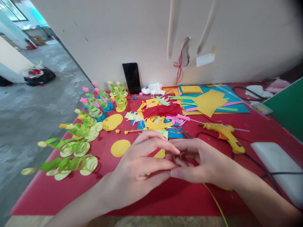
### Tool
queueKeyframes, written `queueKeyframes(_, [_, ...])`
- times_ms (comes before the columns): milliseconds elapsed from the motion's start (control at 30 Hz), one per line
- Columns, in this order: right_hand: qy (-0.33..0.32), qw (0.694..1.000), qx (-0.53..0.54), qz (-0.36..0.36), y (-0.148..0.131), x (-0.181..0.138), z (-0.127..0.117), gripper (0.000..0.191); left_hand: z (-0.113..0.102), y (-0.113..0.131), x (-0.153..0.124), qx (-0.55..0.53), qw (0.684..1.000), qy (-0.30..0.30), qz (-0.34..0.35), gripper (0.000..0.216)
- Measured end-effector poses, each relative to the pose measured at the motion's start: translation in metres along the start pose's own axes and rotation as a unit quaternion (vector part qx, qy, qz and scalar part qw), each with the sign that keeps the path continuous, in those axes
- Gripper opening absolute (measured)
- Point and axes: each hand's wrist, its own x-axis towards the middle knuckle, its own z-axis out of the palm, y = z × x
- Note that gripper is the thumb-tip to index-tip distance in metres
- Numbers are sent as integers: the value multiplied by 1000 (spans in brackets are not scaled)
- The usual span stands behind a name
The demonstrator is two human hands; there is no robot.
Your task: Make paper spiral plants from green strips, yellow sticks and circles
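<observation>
My left hand [139, 170] and my right hand [203, 162] meet fingertip to fingertip low over the red table cover [71, 195]. Both are closed in a pinch around something small between them. A thin green strip [216, 201] trails from under my right hand toward the near edge. A yellow paper piece [160, 154] shows just behind my left fingers, and a yellow paper circle [120, 147] lies left of them.
Green paper spirals with star tips [71, 148] line the left side. A heap of coloured paper scraps [161, 115] sits in the middle, a yellow glue gun [224, 134] with black cord at right, a white pad [276, 164] beyond. A black phone [131, 78] leans on the wall.
</observation>
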Motion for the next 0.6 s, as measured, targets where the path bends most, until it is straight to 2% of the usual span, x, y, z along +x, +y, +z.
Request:
queueKeyframes(67, [-8,1000,-3,3,-1,0,1,12,1,1,0,-11,1000,15,-7,9])
queueKeyframes(267, [-8,1000,16,9,-3,2,4,14,5,0,0,-39,998,36,-30,15])
queueKeyframes(400, [2,1000,7,3,-3,2,4,14,7,-2,-1,-29,998,39,-30,10])
queueKeyframes(500, [2,1000,-6,9,-2,0,2,11,5,0,-1,-21,1000,0,-14,2])
queueKeyframes(600, [-7,999,-25,33,-1,-1,0,16,1,2,0,-28,998,-60,10,9])
